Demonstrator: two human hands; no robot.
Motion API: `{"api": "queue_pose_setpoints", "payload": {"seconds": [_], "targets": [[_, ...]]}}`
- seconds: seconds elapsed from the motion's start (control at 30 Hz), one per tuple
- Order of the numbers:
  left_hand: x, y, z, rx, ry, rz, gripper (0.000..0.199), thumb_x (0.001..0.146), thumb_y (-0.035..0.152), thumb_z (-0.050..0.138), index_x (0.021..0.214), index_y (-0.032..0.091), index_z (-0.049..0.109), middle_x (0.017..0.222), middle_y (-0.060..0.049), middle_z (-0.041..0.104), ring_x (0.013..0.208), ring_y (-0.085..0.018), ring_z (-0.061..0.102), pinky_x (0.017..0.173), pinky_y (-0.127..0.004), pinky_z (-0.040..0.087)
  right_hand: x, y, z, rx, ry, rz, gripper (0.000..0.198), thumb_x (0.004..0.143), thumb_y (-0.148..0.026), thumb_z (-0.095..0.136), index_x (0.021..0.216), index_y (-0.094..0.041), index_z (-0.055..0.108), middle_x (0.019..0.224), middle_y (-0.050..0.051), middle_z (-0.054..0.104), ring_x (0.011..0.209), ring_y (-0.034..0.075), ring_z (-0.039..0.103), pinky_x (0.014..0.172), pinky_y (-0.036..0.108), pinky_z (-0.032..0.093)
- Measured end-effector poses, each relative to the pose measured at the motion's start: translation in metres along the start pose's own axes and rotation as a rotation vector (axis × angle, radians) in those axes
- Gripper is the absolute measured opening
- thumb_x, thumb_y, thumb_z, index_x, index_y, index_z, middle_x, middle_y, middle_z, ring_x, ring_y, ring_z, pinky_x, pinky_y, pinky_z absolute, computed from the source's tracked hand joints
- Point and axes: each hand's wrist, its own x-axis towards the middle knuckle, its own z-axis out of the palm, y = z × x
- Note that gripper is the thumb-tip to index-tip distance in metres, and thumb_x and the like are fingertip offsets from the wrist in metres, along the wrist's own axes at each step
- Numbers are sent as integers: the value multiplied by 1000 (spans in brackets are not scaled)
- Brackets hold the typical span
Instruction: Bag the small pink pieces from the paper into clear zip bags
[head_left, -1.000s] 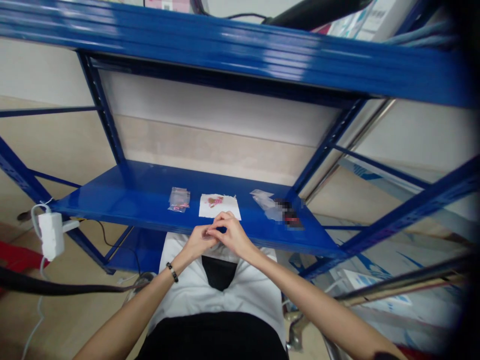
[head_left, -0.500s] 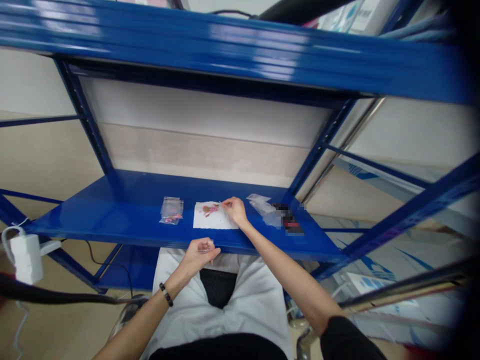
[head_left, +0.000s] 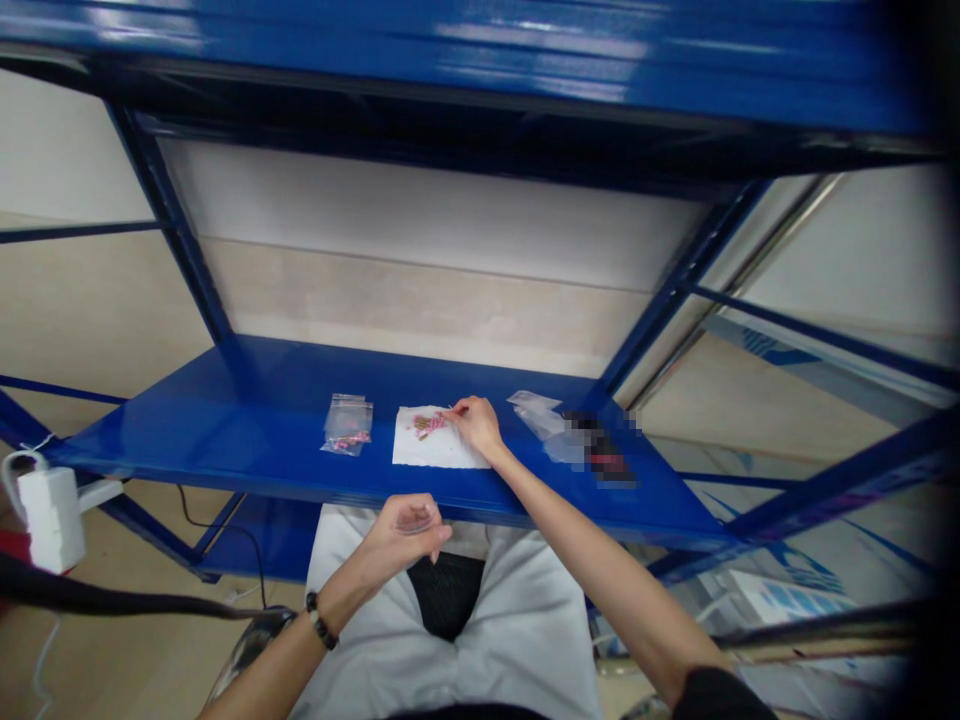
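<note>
On a white sheet of paper point(head_left: 472, 457) lies a small pile of pink and brownish-gold pieces point(head_left: 429, 424), too small to name. My right hand point(head_left: 477, 425) reaches over the paper's right side, fingertips pinched together at the pile's right edge; what they hold, if anything, is too small to make out. Lower and nearer my body, my left hand point(head_left: 411, 527) is curled around a clear plastic bag point(head_left: 416, 522), palm up, just off the shelf's front edge.
Left of the paper, clear zip bags point(head_left: 347, 425) hold some pink pieces. Further right lie more clear bags point(head_left: 536, 412) and a dark, pixelated item point(head_left: 600, 450). All rest on a blue metal shelf point(head_left: 262, 420), with an upper shelf point(head_left: 375, 60) overhead. A white power adapter point(head_left: 51, 520) hangs at left.
The camera view has shifted slightly, lowering the upper shelf's edge in sight. My right fingertips are now closer to the pile. The left hand stays low with the clear bag.
</note>
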Motion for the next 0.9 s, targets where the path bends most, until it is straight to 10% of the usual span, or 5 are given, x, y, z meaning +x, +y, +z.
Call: {"api": "queue_pose_setpoints", "payload": {"seconds": [0.5,0.7,0.9], "targets": [[-8,2,2,82,75,-44,36,74,43,75,66,16,53,57,0,57,54,-10,50,59,-23,39,-13,-31,-28,152,2,-9,7,77,-20,70,75,-17,76,81,6,73,75,19,64,71,27,45],[-5,-13,1,145,96,-26,33,75,38,73,64,15,52,57,2,53,52,-9,48,56,-22,38,-88,-102,-81,396,-86,-341,9,83,-26,71,77,-20,73,80,3,69,81,18,60,75,29,42],[-9,-13,0,242,84,51,17,75,23,66,67,13,54,62,2,52,58,-9,46,57,-21,36,-152,-120,-96,124,-240,-521,14,91,-28,63,84,-21,72,83,5,64,86,20,53,78,34,37]]}}
